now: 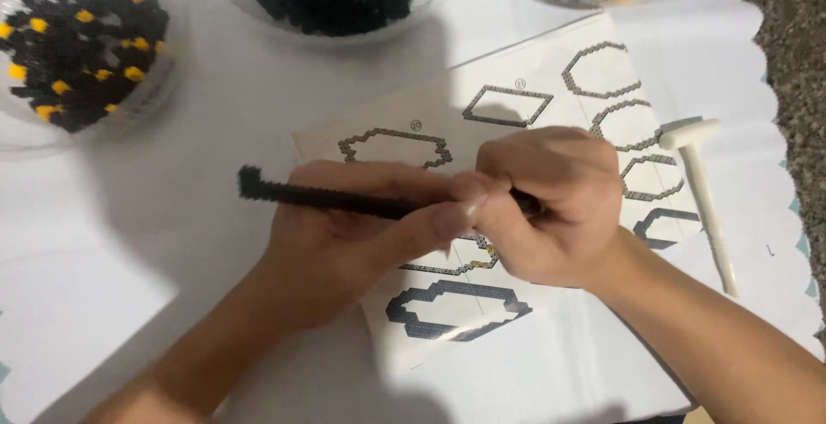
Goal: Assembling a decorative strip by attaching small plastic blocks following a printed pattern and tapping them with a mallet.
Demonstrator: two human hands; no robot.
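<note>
Fingers of left hand clamp around a long black brick strip, thumb pressed on top, apparently to steady it. Right hand closes on the strip's right end, fingertips hidden. Strip is held level above the instruction sheet, outlines visible beneath for reference. White plastic tool lies right; clear bowls of black and yellow bricks sit far left

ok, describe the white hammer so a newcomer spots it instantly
Start at the instruction sheet in the middle of the white table. Along its right edge, beside the right hand, lies the small white plastic hammer. It is the only plain white tool; the bowls hold black and yellow bricks.
</note>
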